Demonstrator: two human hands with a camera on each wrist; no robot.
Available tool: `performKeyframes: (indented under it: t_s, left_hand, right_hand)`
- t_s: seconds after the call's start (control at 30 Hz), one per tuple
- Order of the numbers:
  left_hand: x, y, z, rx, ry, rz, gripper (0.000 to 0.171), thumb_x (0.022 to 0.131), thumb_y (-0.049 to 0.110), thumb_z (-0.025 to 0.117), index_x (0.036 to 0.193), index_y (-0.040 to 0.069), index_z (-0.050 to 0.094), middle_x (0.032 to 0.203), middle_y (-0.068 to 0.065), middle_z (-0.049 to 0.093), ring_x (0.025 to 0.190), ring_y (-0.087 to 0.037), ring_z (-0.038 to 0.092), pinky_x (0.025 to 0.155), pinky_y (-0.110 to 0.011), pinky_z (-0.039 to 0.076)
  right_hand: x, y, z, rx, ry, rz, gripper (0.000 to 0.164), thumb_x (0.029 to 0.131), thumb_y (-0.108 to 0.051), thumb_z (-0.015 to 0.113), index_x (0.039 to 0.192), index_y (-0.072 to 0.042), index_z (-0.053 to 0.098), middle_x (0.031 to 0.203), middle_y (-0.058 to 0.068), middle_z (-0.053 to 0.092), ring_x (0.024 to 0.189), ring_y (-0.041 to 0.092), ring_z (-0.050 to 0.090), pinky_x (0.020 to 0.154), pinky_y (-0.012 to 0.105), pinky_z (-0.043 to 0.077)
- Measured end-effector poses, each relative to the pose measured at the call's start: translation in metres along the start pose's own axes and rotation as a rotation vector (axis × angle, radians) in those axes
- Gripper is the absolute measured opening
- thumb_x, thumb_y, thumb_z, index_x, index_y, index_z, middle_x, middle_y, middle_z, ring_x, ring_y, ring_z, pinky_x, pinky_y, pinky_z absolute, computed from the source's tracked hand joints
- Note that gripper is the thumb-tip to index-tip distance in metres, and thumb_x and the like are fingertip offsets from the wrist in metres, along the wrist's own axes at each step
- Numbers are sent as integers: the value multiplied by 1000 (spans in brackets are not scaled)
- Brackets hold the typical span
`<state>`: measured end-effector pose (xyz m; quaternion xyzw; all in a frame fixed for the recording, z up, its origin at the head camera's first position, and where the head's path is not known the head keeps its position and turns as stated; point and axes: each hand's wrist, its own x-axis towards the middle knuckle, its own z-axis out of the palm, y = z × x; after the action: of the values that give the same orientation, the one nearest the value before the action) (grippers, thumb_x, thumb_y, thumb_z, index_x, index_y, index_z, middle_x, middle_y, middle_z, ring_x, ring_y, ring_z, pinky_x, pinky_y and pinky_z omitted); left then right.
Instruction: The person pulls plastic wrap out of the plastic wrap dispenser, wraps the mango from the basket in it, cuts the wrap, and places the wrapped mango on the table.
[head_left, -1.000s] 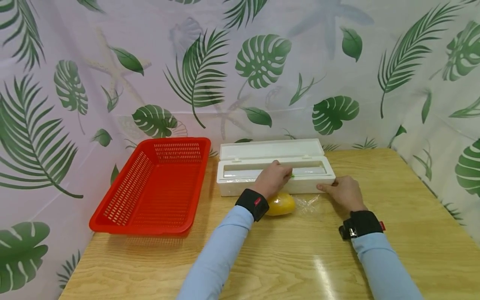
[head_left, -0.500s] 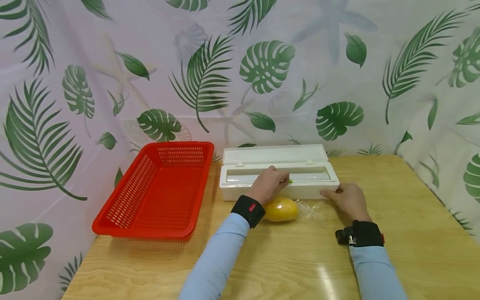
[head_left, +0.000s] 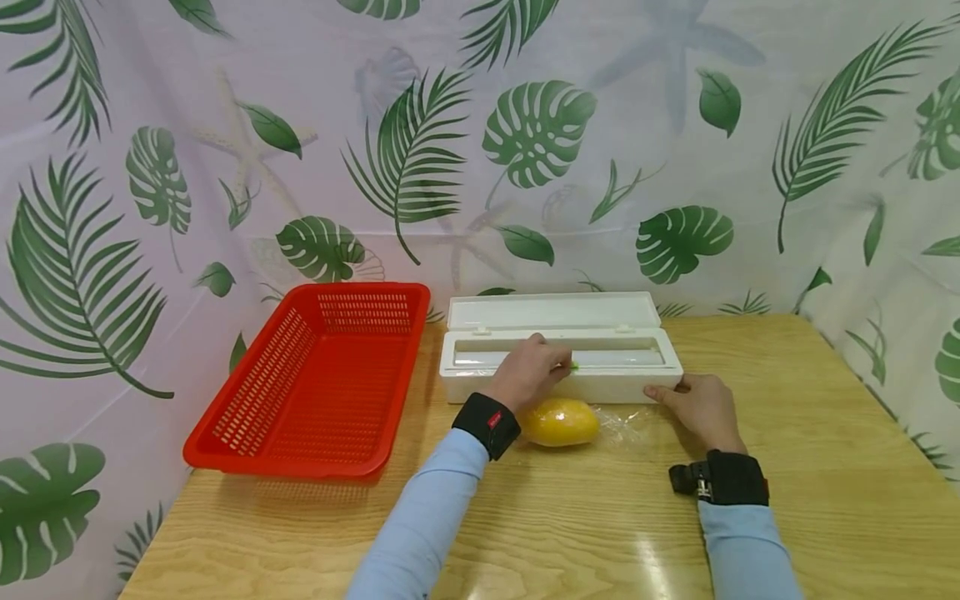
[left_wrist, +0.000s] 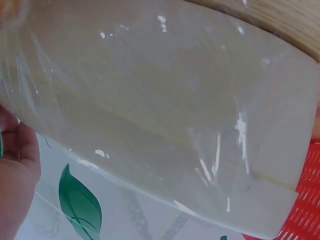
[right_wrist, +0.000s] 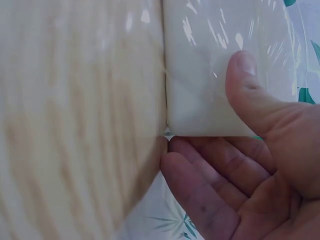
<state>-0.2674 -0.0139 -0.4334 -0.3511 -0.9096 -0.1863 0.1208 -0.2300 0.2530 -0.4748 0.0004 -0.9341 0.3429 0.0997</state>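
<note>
A long white cling film dispenser stands on the table, its lid raised at the back and a pale roll inside. My left hand pinches a small green slider at the front edge of the opening, around mid-length; most of the slider is hidden. With the thumb on the front face and the fingers against the end, my right hand grips the dispenser's right corner. A yellow mango-like fruit lies in front, partly behind the left wrist. Clear cling film spreads wrinkled beside it.
To the left, a red plastic basket with perforated sides sits on the wooden table. A leaf-patterned sheet hangs close behind the dispenser.
My left hand has slid a little leftward along the dispenser with the green slider, uncovering more of the fruit. My right hand keeps its grip on the corner. The head view has shifted slightly.
</note>
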Motion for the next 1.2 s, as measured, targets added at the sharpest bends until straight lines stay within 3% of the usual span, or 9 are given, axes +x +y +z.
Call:
performKeyframes:
  t_s: [0.27, 0.53, 0.7, 0.83, 1.0, 1.1, 1.2]
  left_hand:
    - [-1, 2, 0, 7, 47, -23, 6, 86, 22, 64, 82, 19, 63, 74, 8, 55, 73, -9, 42, 59, -19, 42]
    - [-1, 4, -4, 35, 52, -40, 6, 84, 24, 66, 81, 18, 65, 75, 7, 62, 73, -10, 43, 59, -18, 42]
    - [0, 5, -3, 39, 40, -44, 8, 85, 24, 65, 81, 18, 64, 75, 7, 62, 73, -10, 42, 59, -19, 40]
    - [0, 5, -3, 26, 35, -46, 7, 85, 23, 65, 81, 17, 65, 76, 7, 62, 73, -11, 43, 60, -19, 41]
    - [0, 6, -3, 25, 39, -45, 6, 84, 22, 65, 82, 17, 65, 75, 7, 62, 73, -11, 42, 60, -18, 40]
    - [0, 5, -2, 27, 41, -35, 7, 85, 23, 64, 82, 17, 65, 74, 7, 61, 72, -11, 42, 59, -18, 40]
    - [-1, 3, -1, 31, 49, -30, 6, 85, 23, 65, 82, 18, 65, 74, 6, 61, 72, -10, 42, 58, -17, 40]
  right_hand:
    - [1, 1, 0, 10, -2, 4, 57, 80, -43, 66, 101, 9, 65, 88, 23, 69, 72, 26, 52, 56, 32, 39]
    - [2, -1, 0, -2, -2, 2, 55, 80, -43, 66, 100, 8, 66, 90, 24, 69, 72, 26, 53, 58, 35, 41]
    - [1, 1, -4, 28, -70, -9, 63, 81, -47, 63, 108, 10, 61, 100, 29, 66, 85, 33, 57, 67, 47, 48]
    - [0, 1, -13, 117, -211, -18, 74, 83, -49, 60, 126, 8, 46, 116, 34, 56, 103, 41, 52, 79, 57, 46]
    - [2, -7, -21, 292, -351, -57, 90, 81, -39, 68, 143, -1, 16, 134, 33, 37, 116, 44, 38, 90, 64, 37]
    - [1, -15, -30, 292, -370, -33, 105, 78, -37, 71, 145, -5, -3, 142, 35, 20, 122, 50, 27, 93, 69, 30]
    - [-2, -21, -40, 209, -376, 11, 114, 76, -40, 71, 144, -6, -13, 143, 39, 11, 124, 54, 20, 93, 71, 29]
